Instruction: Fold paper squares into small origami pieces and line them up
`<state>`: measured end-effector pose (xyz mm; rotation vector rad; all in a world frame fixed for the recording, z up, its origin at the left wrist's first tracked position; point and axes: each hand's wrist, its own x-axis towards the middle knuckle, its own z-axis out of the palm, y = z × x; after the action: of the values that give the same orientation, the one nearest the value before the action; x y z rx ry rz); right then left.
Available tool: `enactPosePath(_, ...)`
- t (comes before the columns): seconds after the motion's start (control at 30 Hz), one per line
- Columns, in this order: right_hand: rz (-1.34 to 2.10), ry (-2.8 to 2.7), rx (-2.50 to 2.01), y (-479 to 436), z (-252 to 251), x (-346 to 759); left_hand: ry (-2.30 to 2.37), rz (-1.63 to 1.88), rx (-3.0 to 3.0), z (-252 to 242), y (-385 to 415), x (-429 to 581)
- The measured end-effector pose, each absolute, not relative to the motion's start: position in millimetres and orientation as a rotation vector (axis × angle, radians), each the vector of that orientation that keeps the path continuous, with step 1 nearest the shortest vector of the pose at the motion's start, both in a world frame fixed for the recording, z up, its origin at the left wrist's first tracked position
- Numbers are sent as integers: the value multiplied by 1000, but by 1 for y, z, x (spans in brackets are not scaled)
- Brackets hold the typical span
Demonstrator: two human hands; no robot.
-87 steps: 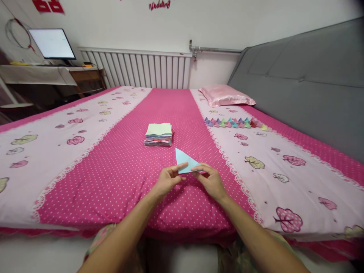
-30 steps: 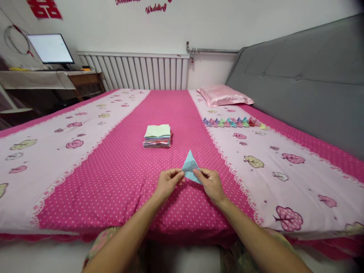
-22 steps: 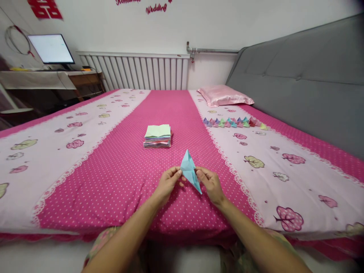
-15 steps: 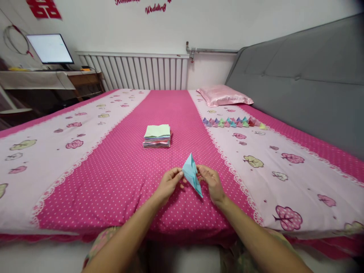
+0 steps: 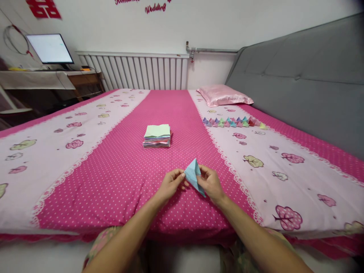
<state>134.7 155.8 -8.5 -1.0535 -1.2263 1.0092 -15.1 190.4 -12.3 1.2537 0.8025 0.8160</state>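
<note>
A light blue folded paper with pointed ends is held just above the near part of the bed. My left hand pinches its left corner between thumb and fingers. On the other side, my right hand grips the right edge, its thumb over the paper's front and its other fingers partly hidden behind. Farther away lies a stack of square paper sheets, a pale green one on top. Rows of small folded paper pieces in several colours stand to the right.
Under everything is a bed with a pink dotted and patterned sheet. A pink pillow lies at the back right by the grey headboard. Behind the bed are a radiator and, at left, a desk with a monitor.
The blue paper has shifted slightly right and tilted. My right thumb and fingers have closed over its right side, where they were at the edge before. The left hand keeps its pinch.
</note>
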Motion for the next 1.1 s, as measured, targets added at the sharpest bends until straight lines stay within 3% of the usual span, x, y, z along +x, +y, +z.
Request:
enactPosePath(0.3,975,-1131,-1184,157,-22,131,840,911,1162,-14,185,-9)
enactPosePath(0.73,537,-1262,-1336,149,-22,126,761,891,1232,-20,169,0)
enactPosePath(1.1,757,-1382,-1152,160,-21,138,731,951,1017,-16,175,-4)
